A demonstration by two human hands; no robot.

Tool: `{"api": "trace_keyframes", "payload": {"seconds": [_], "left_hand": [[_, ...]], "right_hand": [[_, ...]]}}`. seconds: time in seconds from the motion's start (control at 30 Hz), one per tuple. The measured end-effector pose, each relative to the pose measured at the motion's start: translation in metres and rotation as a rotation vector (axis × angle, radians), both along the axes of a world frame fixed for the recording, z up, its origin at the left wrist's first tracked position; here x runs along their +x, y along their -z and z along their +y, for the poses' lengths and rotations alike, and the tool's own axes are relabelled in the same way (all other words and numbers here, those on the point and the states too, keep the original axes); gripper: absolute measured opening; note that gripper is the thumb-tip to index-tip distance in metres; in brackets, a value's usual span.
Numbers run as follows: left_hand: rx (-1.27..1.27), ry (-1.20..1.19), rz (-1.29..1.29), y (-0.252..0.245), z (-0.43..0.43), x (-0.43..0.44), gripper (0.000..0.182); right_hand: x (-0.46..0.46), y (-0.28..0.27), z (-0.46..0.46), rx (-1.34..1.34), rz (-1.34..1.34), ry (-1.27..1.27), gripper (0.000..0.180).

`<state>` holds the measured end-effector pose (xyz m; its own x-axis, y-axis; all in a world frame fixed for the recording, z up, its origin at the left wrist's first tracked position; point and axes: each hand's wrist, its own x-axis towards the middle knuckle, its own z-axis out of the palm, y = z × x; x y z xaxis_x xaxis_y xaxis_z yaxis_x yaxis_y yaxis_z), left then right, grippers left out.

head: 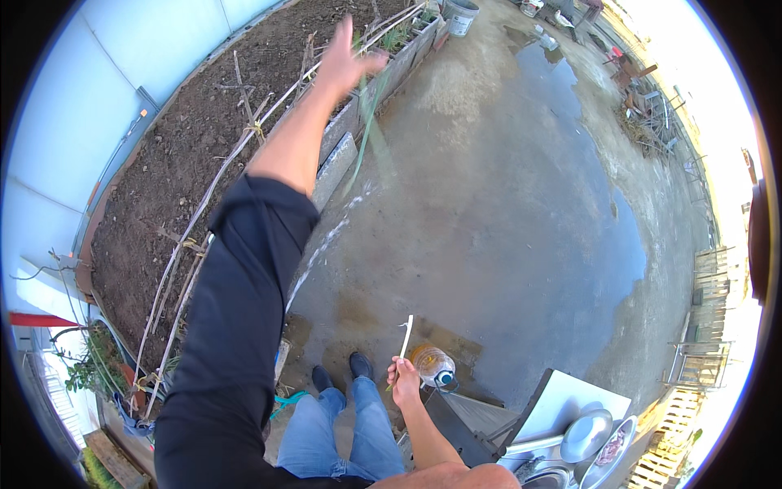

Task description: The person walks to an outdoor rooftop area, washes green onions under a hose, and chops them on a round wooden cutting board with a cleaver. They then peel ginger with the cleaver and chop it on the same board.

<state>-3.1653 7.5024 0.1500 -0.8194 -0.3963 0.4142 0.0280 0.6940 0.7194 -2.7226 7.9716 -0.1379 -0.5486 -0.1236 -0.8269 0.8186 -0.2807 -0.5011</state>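
Observation:
My left hand, blurred, is stretched out over the edge of the raised soil bed, fingers apart. Long green leaves, blurred, hang in the air just below it; whether they touch the hand cannot be told. My right hand is low in front of me, fingers closed around a pale plant stalk that points upward, with a thin wisp near its upper end. Right beside that hand stands a clear plastic jug with a dark cap and yellowish liquid.
A soil bed with a stick fence and concrete block edging lies left. Potted green plants and a grey bucket stand at the top. Water lies on the concrete. At lower right are a metal ladle and a bowl.

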Motion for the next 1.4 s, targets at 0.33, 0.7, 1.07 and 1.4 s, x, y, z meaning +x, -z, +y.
{"api": "trace_keyframes", "payload": {"seconds": [0.33, 0.7, 1.07, 1.4], "left_hand": [[0.049, 0.057, 0.373, -0.017, -0.009, 0.175, 0.033], [0.686, -0.556, -0.827, 0.421, 0.073, 0.649, 0.03], [0.873, -0.744, -0.82, 0.436, 0.092, 0.787, 0.028], [0.992, -0.773, -0.592, 0.426, 0.095, 0.798, 0.028]], "right_hand": [[-0.062, -0.007, -0.1, -0.202, 0.174, -0.131, 0.035], [-0.018, 0.262, -0.332, -0.11, -0.182, -0.45, 0.021], [0.036, 0.302, -0.387, 0.205, 0.181, -0.89, 0.017], [0.017, 0.254, -0.329, 0.605, 0.483, -1.477, 0.029]]}}
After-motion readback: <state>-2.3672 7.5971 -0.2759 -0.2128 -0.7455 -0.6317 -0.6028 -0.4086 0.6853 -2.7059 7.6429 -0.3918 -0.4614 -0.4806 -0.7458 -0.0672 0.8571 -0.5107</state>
